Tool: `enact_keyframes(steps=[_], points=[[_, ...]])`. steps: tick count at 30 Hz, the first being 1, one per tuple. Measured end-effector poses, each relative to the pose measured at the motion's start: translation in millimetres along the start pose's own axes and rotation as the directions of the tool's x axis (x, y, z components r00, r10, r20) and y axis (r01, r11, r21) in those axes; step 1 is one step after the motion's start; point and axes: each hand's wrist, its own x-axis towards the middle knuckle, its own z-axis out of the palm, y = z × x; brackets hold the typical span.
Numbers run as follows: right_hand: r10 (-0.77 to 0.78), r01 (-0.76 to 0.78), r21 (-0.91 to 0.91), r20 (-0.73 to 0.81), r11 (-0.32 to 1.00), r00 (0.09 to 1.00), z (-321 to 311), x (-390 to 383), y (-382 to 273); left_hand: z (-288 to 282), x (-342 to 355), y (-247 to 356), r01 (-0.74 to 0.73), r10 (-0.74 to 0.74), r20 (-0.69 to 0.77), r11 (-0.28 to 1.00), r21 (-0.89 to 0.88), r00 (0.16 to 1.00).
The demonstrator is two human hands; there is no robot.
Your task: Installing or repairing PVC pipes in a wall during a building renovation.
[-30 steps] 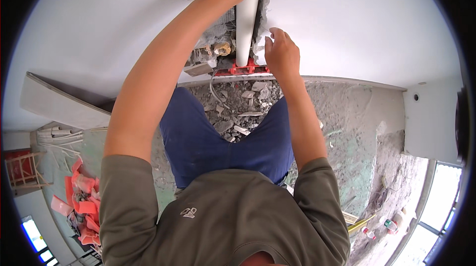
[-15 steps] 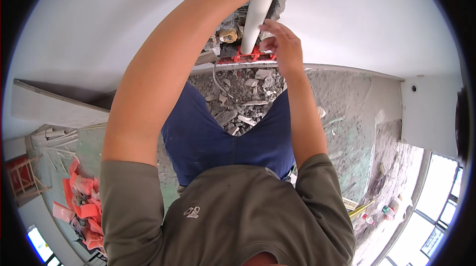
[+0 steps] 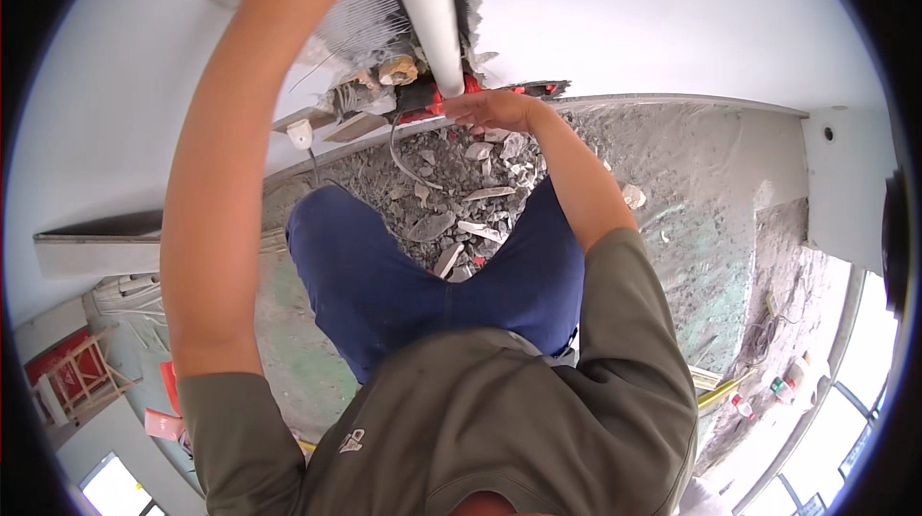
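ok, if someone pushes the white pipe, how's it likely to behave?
Probably stiff: the white pipe runs straight, with no visible sag. Likely a bit slippery, since its surface looks smooth. May tilt about its lower end, which stands at the red piece.

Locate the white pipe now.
The white pipe is at the head view's top centre, its lower end at the red piece, near the right hand.

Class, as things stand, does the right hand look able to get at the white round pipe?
Likely yes: the right hand is close to the lower end of the white round pipe, with nothing visible blocking it.
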Motion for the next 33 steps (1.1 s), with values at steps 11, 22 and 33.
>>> enact_keyframes(steps=[11,22,33], points=[[0.113,-0.109,-0.031,0.331,0.994,0.937,-36,18,-4,20,4,-8,0.062,-0.068,-0.09,0.995,-0.073,0.994],[0.12,-0.076,-0.115,0.439,0.99,0.891,-44,21,-8,12,13,-48,-0.008,0.008,-0.001,0.994,-0.104,1.0],[-0.226,0.221,-0.054,-0.111,0.974,0.968,33,-85,-73,6,6,-15,0.026,-0.034,-0.042,0.983,-0.184,0.999]])
